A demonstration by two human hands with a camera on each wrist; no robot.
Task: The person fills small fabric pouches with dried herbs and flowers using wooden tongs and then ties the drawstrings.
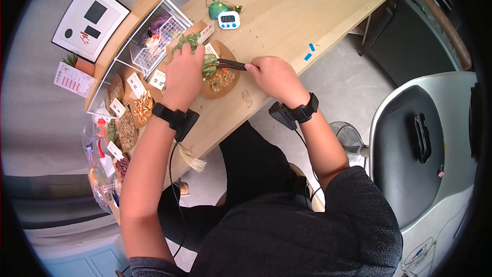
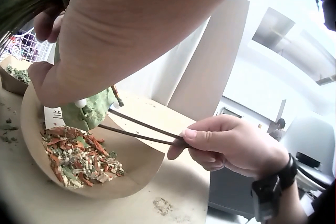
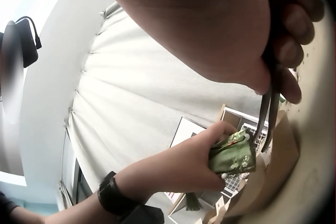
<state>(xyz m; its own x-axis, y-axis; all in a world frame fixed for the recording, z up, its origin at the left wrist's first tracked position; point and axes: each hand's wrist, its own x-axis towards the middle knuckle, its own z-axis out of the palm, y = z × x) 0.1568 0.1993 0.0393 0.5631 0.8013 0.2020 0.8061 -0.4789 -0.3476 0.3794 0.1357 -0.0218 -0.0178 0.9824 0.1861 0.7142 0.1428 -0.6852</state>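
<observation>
My left hand curls round a green pouch, its flowered cloth poking out past my fingers and a dark green tassel showing just beside that hand. My right hand pinches the back end of a dark two-pronged tool, tips reaching across to the pouch; whether they touch it or go inside I cannot tell. Below my left hand a paper tray of dried herb mix sits on the counter, and beyond my fingers are green leaves. The pouch looks light, soft and easily crumpled, perhaps a little slick, so I'd hold it gently by its sides, near the rim. The tool seems thin but stiff, best held well behind its tips
</observation>
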